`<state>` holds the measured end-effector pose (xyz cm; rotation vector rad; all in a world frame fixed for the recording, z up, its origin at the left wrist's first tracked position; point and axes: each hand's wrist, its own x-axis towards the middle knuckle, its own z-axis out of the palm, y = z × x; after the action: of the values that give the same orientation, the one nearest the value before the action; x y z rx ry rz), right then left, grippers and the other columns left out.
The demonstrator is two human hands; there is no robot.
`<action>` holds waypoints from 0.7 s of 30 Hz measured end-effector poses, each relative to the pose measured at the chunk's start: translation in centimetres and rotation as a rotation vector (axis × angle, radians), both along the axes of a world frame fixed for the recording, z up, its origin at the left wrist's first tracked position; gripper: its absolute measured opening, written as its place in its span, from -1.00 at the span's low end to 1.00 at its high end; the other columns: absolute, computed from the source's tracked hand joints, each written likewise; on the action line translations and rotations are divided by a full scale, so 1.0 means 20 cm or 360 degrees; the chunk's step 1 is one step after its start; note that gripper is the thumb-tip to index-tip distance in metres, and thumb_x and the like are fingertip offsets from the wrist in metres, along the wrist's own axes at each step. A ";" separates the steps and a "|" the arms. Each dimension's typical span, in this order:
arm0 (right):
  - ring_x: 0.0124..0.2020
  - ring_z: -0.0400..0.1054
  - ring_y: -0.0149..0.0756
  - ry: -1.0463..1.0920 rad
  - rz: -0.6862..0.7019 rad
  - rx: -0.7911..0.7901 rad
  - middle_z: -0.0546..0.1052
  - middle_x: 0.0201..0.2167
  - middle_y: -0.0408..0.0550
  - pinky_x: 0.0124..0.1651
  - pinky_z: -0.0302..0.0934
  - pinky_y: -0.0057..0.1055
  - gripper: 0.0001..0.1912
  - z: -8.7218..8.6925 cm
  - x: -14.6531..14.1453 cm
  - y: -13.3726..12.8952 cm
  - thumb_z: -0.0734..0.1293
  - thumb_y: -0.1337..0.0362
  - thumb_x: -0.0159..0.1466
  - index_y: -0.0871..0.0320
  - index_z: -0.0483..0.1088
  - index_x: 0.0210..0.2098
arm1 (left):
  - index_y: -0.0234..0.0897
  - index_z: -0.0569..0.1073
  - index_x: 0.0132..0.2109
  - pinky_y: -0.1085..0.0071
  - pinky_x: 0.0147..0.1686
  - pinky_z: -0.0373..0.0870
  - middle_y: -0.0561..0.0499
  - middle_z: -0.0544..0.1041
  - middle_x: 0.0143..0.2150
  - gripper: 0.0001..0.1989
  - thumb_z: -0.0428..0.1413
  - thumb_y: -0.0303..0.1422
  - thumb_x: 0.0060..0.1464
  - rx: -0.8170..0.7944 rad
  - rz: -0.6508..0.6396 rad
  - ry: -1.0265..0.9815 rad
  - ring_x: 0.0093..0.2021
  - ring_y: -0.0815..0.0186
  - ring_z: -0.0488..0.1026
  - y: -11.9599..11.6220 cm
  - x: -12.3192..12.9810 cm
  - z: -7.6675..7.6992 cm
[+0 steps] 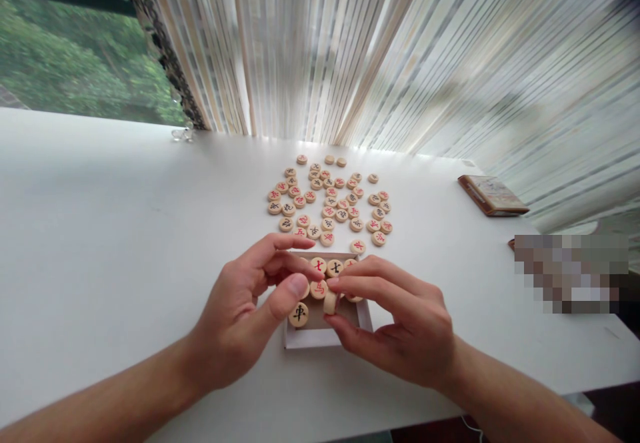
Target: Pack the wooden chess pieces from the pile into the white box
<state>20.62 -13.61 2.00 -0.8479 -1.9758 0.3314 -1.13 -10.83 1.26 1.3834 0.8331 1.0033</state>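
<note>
A shallow white box (pixel 320 340) with a brown bottom lies before me, holding several round wooden Chinese chess pieces in rows. One piece with a black character (pixel 299 314) sits at its lower left, and a red-marked piece (pixel 319 289) lies in the row above. My right hand (pixel 400 316) pinches a chess piece (pixel 330 303) on edge over the box, between thumb and fingers. My left hand (pixel 255 303) hovers over the box's left side, fingers apart, with nothing visible in it. Both hands cover part of the box and its pieces.
Beyond the box, many loose chess pieces (pixel 328 212) are spread over the white table (pixel 125 243), marked red or black. A brown box or book (pixel 493 195) rests at the right, near a blurred-out item (pixel 570 273). Striped string curtains (pixel 310 49) hang along the table's far edge.
</note>
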 end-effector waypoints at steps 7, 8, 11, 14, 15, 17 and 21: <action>-0.37 0.47 -0.29 -0.0362 0.0075 -0.0201 0.60 -0.34 -0.04 -0.29 0.40 -0.40 -0.92 0.00 0.03 0.02 0.42 0.36 0.35 0.13 0.49 -0.15 | -0.30 0.51 0.04 0.42 -0.20 0.52 -0.01 0.67 -0.29 -0.77 0.18 -0.28 0.33 0.0160 0.0274 0.0232 -0.21 0.25 0.64 0.12 -0.01 0.00; -0.38 0.44 -0.30 -0.0418 0.0088 -0.0216 0.58 -0.37 -0.05 -0.31 0.36 -0.40 -0.95 0.00 0.04 0.02 0.41 0.35 0.36 0.13 0.48 -0.17 | -0.31 0.52 0.03 0.41 -0.21 0.52 -0.01 0.66 -0.30 -0.77 0.18 -0.28 0.32 0.0161 0.0285 0.0252 -0.23 0.25 0.64 0.13 -0.01 -0.01; -0.39 0.37 -0.31 -0.0512 0.0126 -0.0249 0.53 -0.40 -0.08 -0.33 0.29 -0.41 -0.96 -0.02 0.04 0.02 0.40 0.32 0.38 0.13 0.47 -0.25 | -0.31 0.51 0.01 0.38 -0.23 0.51 0.00 0.65 -0.33 -0.76 0.19 -0.26 0.30 0.0163 0.0291 0.0286 -0.25 0.23 0.63 0.14 0.00 -0.01; -0.37 0.35 -0.29 -0.0569 0.0150 -0.0275 0.53 -0.40 -0.06 -0.31 0.28 -0.39 -0.92 -0.04 0.04 0.02 0.42 0.30 0.37 0.14 0.49 -0.27 | -0.31 0.50 0.02 0.39 -0.24 0.50 0.01 0.64 -0.33 -0.75 0.20 -0.25 0.30 0.0179 0.0278 0.0289 -0.26 0.23 0.63 0.13 -0.01 -0.02; -0.36 0.35 -0.28 -0.0589 0.0153 -0.0284 0.54 -0.39 -0.06 -0.30 0.28 -0.38 -0.92 -0.05 0.04 0.02 0.43 0.30 0.37 0.14 0.50 -0.27 | -0.31 0.50 0.03 0.39 -0.25 0.49 0.01 0.64 -0.32 -0.74 0.20 -0.25 0.30 0.0188 0.0266 0.0285 -0.26 0.24 0.63 0.13 -0.01 -0.02; -0.34 0.36 -0.26 -0.0621 0.0163 -0.0310 0.55 -0.37 -0.04 -0.27 0.28 -0.37 -0.92 -0.06 0.04 0.02 0.45 0.29 0.37 0.15 0.52 -0.27 | -0.30 0.50 0.05 0.40 -0.27 0.47 0.02 0.64 -0.32 -0.74 0.20 -0.25 0.31 0.0201 0.0248 0.0277 -0.27 0.26 0.61 0.13 -0.01 -0.03; -0.34 0.37 -0.25 -0.0619 0.0178 -0.0318 0.56 -0.36 -0.03 -0.26 0.27 -0.35 -0.92 -0.07 0.05 0.01 0.47 0.28 0.38 0.18 0.57 -0.23 | -0.30 0.50 0.05 0.41 -0.30 0.43 0.02 0.64 -0.31 -0.75 0.19 -0.27 0.31 0.0214 0.0243 0.0279 -0.28 0.27 0.57 0.13 -0.01 -0.03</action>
<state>21.54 -13.33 0.61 -0.9872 -2.3865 0.4624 -1.42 -8.20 0.60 1.5575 1.0294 1.0818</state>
